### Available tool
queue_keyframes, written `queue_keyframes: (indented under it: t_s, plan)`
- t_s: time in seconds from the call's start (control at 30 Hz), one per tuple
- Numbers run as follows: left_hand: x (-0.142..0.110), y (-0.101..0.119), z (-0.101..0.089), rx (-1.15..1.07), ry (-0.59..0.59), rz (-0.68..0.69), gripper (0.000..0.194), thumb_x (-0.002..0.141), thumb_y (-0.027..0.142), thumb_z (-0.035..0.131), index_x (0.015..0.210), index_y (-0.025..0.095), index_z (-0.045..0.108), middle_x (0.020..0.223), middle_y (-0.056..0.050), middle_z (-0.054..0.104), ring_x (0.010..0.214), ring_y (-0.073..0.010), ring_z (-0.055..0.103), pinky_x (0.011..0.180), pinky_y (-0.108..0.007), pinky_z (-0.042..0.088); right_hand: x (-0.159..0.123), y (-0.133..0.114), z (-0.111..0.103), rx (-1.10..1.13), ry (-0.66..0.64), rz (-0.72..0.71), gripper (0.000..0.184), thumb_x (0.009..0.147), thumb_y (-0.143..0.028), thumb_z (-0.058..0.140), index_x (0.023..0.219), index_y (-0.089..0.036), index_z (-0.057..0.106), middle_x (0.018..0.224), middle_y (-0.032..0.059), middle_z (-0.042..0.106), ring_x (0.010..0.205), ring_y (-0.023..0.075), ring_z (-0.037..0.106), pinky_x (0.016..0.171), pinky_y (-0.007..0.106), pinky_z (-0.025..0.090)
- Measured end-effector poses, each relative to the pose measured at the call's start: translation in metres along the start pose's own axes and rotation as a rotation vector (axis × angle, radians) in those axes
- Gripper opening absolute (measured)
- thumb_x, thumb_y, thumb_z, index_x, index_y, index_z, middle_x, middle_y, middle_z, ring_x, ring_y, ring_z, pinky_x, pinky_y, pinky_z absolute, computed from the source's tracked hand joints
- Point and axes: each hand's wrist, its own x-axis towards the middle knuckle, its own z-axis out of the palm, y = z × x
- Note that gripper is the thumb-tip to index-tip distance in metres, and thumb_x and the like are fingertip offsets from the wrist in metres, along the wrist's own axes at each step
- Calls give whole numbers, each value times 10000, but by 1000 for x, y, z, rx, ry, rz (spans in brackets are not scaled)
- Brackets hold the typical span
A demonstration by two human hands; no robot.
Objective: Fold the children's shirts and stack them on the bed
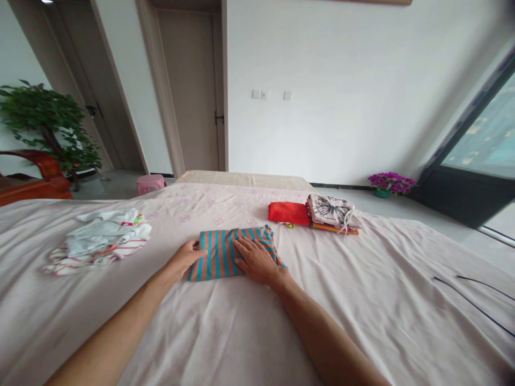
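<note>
A folded garment with blue and brown-orange stripes (219, 254) lies flat on the bed in front of me. My left hand (185, 260) is at its left edge, thumb on top of the cloth and the other fingers curled at the side, partly hidden. Flat on the right part of the garment rests my right hand (257, 260), its fingers stretched out and somewhat apart. Beyond it to the right are a folded red cloth (288, 213) and a stack of folded clothes topped by a light piece with a butterfly print (330, 210).
A loose heap of white clothes (107, 238) lies on the left of the pale pink bed sheet (241, 332). Dark cords (475, 305) cross the right side. Past the bed stand a pink stool (151, 184), a potted tree (48, 123) and purple flowers (391, 182).
</note>
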Motion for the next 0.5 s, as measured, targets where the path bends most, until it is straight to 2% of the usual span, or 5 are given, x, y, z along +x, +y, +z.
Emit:
queue_keyframes:
  t_s: [0.1,0.2,0.27,0.4,0.5]
  plan:
    - [-5,19,-1,-168,-104,-116,566,516,454,832,964,150,667,851,-86,767,847,-285,724,764,-372,556,3,-8,-19,132,56,5,418,983,-335,432,1360,-195,545,1410,93,552,1307,233,487,1119,381,331]
    - [-12,46,6,-254,-95,-49,604,520,435,834,1022,147,659,857,-80,765,808,-268,726,755,-373,558,7,-8,-30,376,78,63,369,992,-363,399,1247,-222,626,1291,76,637,1213,239,559,1066,363,382]
    - [-15,66,20,-272,-99,31,617,557,397,814,1090,143,632,855,-68,754,788,-249,721,757,-365,555,9,-1,-31,647,46,175,409,994,-459,379,1227,-236,630,1283,69,640,1204,250,564,1042,378,408]
    - [-12,98,71,-197,-39,182,659,638,297,755,1243,151,538,882,-43,709,762,-203,697,721,-321,541,10,28,-33,1377,-3,548,609,984,-616,242,1362,-205,483,1328,133,591,1106,237,617,916,426,499]
    - [-1,105,127,-83,53,298,682,681,209,707,1318,128,479,966,-77,682,839,-197,677,746,-299,529,5,53,-45,1688,25,656,667,968,-659,187,1394,-193,403,1237,154,619,929,221,661,794,439,535]
